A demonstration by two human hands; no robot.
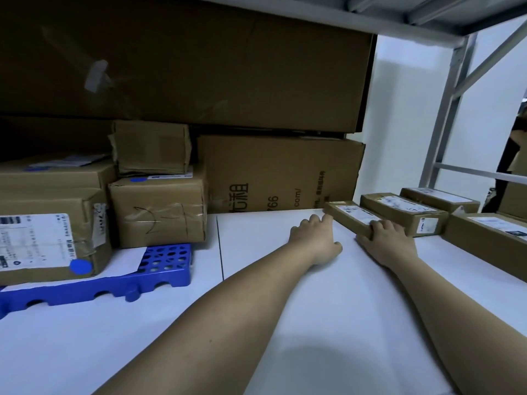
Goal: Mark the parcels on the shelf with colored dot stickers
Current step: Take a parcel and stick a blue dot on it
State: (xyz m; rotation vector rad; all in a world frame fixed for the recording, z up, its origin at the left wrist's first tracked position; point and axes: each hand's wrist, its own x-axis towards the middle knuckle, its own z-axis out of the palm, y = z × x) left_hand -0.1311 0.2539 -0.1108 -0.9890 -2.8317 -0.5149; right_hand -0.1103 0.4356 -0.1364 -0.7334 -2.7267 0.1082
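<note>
A long narrow cardboard parcel (349, 215) with a white label lies on the white shelf (285, 309) right of centre. My right hand (386, 238) grips its near end, fingers curled over the top. My left hand (315, 238) lies flat on the shelf, its fingertips touching the parcel's left side. Three more flat parcels (405, 212) lie to the right. At the left, a parcel (51, 240) carries a blue dot sticker (80, 266); another (158, 209) has a blue dot (138, 179) on top.
Large cardboard boxes (279, 172) are stacked at the back, a very big one (182, 61) on top of them. A blue plastic pallet piece (114, 280) lies under the left parcels. The metal shelf frame (445, 109) rises at the right.
</note>
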